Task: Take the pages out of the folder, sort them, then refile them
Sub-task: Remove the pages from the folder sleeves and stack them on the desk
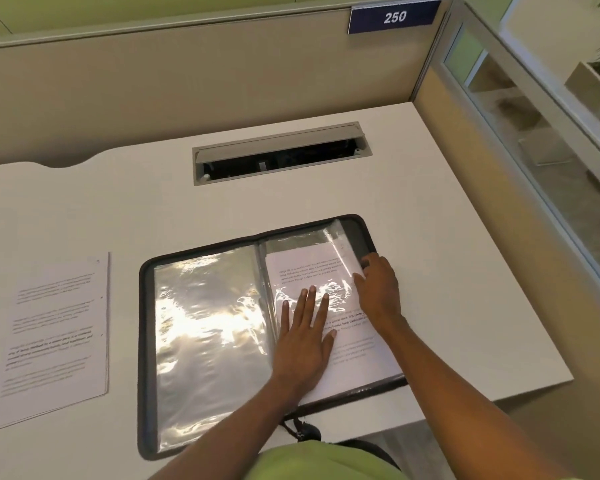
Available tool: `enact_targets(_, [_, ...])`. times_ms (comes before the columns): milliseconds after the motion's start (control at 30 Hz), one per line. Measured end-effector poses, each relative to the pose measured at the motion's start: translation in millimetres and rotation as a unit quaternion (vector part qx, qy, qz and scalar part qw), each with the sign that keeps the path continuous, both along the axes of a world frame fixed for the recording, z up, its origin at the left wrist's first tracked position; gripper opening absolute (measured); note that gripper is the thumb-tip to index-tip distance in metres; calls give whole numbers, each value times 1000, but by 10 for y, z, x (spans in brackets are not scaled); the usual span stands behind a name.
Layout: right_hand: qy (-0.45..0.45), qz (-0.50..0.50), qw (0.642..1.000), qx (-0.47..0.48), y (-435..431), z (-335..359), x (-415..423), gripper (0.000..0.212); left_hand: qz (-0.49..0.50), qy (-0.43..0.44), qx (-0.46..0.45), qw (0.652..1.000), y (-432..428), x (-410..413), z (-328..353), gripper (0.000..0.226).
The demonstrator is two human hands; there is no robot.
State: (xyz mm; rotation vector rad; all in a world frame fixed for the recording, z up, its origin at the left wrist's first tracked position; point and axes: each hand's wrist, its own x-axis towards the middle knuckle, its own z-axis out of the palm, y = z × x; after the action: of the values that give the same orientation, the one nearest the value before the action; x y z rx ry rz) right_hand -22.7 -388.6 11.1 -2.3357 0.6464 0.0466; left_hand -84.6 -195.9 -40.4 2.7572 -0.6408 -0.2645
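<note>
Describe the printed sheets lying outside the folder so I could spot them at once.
Start at the white desk, where an open black folder lies near the front edge. Left of it, printed sheets lie flat on the bare desktop. Unlike the page inside the folder, they sit in no shiny sleeve and nothing touches them.

The folder has a dark grey, near-black border. Its left clear sleeve shines silvery with pale, wrinkled glare. In the folder's right half lies a white page with black print, some lines bold. Left of the folder, a loose sheet is white with black blocks of text. Under the folder the desk is off-white. Beyond the folder, a hatch is grey with a black inside, the partition is beige topped with green, and a sign is navy with white "250". Nearer than the folder, a garment is yellow-green.
</note>
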Motion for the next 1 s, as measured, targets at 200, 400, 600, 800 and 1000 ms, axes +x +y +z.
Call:
enact_targets(200, [-25, -7, 999, -40, -77, 88, -1, 15, -17, 19, -43, 999, 0, 88, 20, 68])
enact_targets(400, [-108, -25, 994, -12, -99, 123, -109, 8, 90, -16, -135, 987, 136, 921, 216, 63])
enact_targets(600, [-111, -111, 971, 182, -164, 209, -124, 6, 105, 22, -154, 982, 306, 1900, 317, 37])
enact_targets(800, [-91, -127, 959, 236, -219, 226, -93, 8, 94, 81, -213, 969, 379, 2148, 392, 11])
enact_targets(1000, [-4, -84, 991, 108, -265, 169, 82, 9, 103, 79, -294, 947, 370, 2097, 271, 14])
